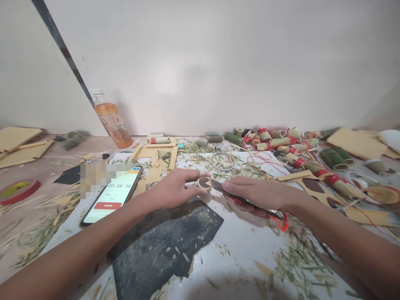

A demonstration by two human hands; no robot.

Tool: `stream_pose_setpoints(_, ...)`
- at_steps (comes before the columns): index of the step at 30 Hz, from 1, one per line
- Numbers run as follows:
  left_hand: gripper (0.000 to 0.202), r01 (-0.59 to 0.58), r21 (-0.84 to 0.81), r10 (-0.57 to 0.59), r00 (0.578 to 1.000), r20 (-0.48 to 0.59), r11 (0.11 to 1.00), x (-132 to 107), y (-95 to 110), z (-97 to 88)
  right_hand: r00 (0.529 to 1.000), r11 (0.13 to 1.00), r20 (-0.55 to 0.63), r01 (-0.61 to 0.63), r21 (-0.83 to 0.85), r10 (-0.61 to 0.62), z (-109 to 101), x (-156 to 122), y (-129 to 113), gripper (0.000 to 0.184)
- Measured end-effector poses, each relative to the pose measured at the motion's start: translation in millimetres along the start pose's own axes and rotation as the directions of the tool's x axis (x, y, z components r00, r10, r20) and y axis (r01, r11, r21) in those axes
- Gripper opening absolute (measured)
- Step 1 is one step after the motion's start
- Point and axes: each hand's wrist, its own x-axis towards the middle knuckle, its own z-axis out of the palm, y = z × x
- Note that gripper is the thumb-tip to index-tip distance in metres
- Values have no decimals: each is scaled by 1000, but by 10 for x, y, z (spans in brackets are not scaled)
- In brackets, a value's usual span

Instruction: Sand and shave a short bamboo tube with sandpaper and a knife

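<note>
Between the thumb and fingers of my left hand (176,187) is a short bamboo tube (203,183), its round open end facing me. My right hand (253,191) is wrapped around a utility knife (218,187) with a dark handle. The knife's blade tip reaches the rim of the tube; whether it cuts in, I cannot tell. A bit of red-orange cord (283,221) hangs by the right wrist. Under my hands lies a dark, torn-edged sheet (165,246) on a white board (240,254).
Left of my hands lies a phone (111,196) with a timer, and a bottle (113,121) leans behind it. Several red-taped bamboo pieces (281,141) pile up at the back right. A tape roll (223,161) lies ahead; green shavings (306,266) litter the board.
</note>
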Motion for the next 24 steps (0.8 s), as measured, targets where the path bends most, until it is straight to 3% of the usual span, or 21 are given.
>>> stream_pose_setpoints(6,32,14,-12,-13,1000,14,1000,1,-11,-8,998,1000,-56,-4,-16,3,15,-31,-28,50)
stream_pose_setpoints(24,36,21,-17,-21,1000,9,1000,-8,-7,2,997,999,-72,-10,-33,8,14,-47,-42,50)
